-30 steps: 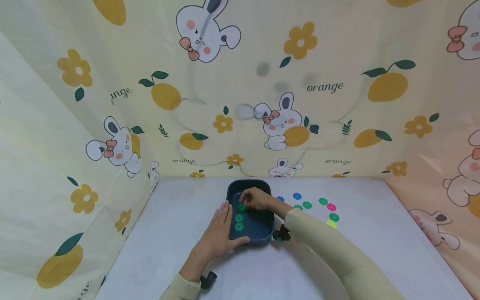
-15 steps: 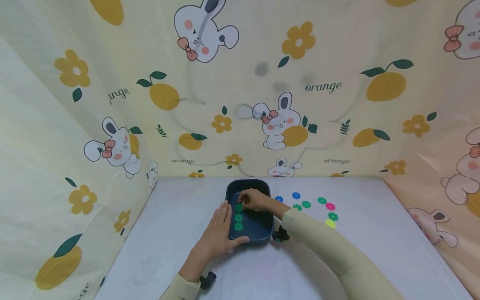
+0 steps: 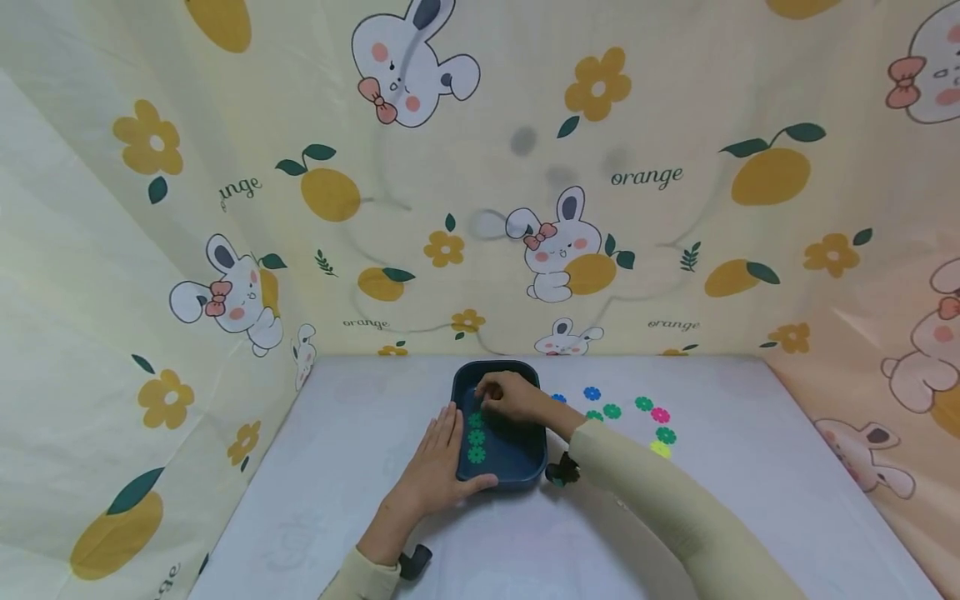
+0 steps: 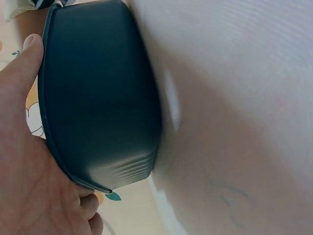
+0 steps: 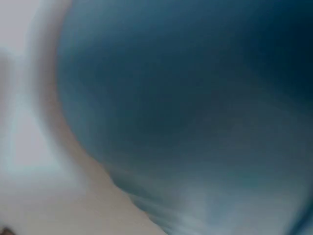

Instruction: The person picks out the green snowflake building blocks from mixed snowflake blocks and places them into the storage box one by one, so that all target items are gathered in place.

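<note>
In the head view, my right hand has eased a little toward the tray's far end over the last half second, and the farthest of three green flower pieces now lies closer to its neighbours, along the left side of the dark blue tray. I judge that this brings it about into line with the row. My right fingers are curled just beyond that piece; I cannot tell whether they pinch anything. My left fingers lie straight along the tray's left wall, that left hand steadying it, I think. The right rim is the edge to mind, since my wrist crosses it; inside the tray there is room to the right of the row. Outside, to the tray's right, lie loose flower pieces in blue, green, pink and yellow. In the left wrist view, my thumb is at the tray's rim. The right wrist view is blurred, mostly tray wall, and shows no fingertips.
</note>
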`<state>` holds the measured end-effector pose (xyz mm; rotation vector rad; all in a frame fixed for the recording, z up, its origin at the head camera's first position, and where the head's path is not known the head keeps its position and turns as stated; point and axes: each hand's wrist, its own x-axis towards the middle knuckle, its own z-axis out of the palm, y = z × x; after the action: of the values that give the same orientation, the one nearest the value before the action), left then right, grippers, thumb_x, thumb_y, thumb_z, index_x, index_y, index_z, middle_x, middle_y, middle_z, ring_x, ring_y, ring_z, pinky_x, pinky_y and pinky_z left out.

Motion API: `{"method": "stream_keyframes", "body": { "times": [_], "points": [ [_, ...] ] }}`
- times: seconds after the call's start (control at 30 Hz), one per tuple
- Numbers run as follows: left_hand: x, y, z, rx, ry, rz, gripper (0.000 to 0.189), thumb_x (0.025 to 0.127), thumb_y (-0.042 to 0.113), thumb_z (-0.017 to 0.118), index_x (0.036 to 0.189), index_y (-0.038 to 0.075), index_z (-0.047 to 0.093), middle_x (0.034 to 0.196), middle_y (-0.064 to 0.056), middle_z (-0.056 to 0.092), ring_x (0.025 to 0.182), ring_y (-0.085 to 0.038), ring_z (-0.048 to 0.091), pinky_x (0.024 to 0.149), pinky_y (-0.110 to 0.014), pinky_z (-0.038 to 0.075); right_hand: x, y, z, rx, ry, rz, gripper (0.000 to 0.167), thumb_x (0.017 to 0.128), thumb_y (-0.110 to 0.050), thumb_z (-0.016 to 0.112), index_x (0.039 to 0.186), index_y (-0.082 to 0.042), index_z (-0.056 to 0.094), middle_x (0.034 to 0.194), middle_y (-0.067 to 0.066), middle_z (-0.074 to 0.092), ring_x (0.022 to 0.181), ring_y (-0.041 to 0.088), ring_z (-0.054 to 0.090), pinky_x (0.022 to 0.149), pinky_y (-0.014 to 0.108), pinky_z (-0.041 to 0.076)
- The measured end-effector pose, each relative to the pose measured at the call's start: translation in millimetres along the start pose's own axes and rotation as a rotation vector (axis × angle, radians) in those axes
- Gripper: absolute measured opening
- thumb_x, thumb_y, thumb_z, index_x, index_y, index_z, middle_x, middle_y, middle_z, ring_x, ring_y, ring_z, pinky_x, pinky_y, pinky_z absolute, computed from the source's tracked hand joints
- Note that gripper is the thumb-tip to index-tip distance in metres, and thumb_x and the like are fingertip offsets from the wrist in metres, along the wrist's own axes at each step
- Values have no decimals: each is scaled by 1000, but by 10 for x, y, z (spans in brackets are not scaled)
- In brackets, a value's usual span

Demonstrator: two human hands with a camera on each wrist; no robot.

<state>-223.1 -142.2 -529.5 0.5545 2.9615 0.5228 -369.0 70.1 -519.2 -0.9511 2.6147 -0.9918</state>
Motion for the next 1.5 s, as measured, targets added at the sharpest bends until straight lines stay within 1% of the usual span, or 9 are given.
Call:
{"method": "stream_keyframes", "body": {
  "times": [0.17, 0.33, 0.63, 0.73, 0.83, 1.0, 1.1, 1.2, 1.5],
  "points": [
    [6, -3, 2, -3, 12, 10, 126, 92, 84, 59, 171, 0, 9, 181, -17, 1, 167, -32, 2, 135, -52, 11, -146, 22, -233, 35, 62, -32, 15, 104, -10, 72, 119, -8, 75, 103, 0, 73, 90, 13, 66, 83, 31, 60],
    [0, 8, 6, -17, 21, 3, 125, 91, 81, 63, 171, 0, 11, 180, -17, 2, 167, -33, 3, 135, -52, 12, -384, 102, -468, 88, 111, -7, 18, 104, -10, 73, 120, -4, 75, 101, 0, 72, 92, 15, 68, 82, 32, 60],
    [4, 14, 10, -13, 26, -14, 126, 90, 82, 63, 172, 1, 11, 181, -14, 0, 168, -30, 1, 135, -51, 11, -786, 421, -724, 49, 176, 48, 15, 102, -10, 74, 117, -7, 75, 97, 0, 71, 91, 16, 68, 84, 34, 61],
    [-3, 22, -7, -14, 29, -11, 126, 90, 82, 63, 172, 1, 12, 181, -15, 1, 168, -30, 1, 135, -51, 12, -908, 508, -807, 23, 173, 84, 14, 102, -8, 74, 115, -9, 74, 97, 0, 71, 92, 17, 67, 87, 38, 61],
    [-7, 27, -13, -16, 33, -6, 126, 90, 82, 64, 171, 0, 13, 181, -16, 2, 167, -31, 3, 135, -51, 12, -1017, 599, -867, 5, 154, 131, 17, 101, -7, 75, 118, -6, 74, 98, 2, 71, 93, 19, 67, 88, 39, 60],
    [-5, 23, 8, -9, 24, -4, 126, 90, 83, 62, 171, 0, 13, 180, -17, 2, 167, -31, 3, 135, -51, 12, -1156, 764, -895, -6, 116, 232, 23, 101, -9, 76, 122, -1, 73, 103, 5, 70, 95, 22, 63, 83, 33, 58],
    [-2, 19, 7, -6, 24, -7, 127, 90, 84, 61, 171, 0, 12, 181, -17, 2, 167, -31, 3, 135, -51, 12, -1230, 864, -886, -12, 94, 277, 23, 99, -11, 78, 121, -4, 74, 103, 4, 69, 94, 22, 60, 80, 30, 56],
    [0, 18, 1, -9, 26, -7, 127, 90, 84, 62, 172, 1, 11, 181, -16, 1, 167, -31, 2, 135, -51, 12, -1297, 946, -870, -13, 74, 310, 23, 97, -13, 80, 118, -7, 74, 101, 4, 67, 92, 23, 58, 79, 32, 54],
    [-1, 4, 28, -13, 31, 2, 126, 90, 83, 62, 171, 0, 11, 181, -17, 1, 167, -31, 2, 135, -50, 10, -1389, 1027, -789, -37, 21, 469, 28, 96, -25, 84, 120, -17, 72, 108, 5, 65, 101, 26, 58, 90, 40, 56]
  ]
}}
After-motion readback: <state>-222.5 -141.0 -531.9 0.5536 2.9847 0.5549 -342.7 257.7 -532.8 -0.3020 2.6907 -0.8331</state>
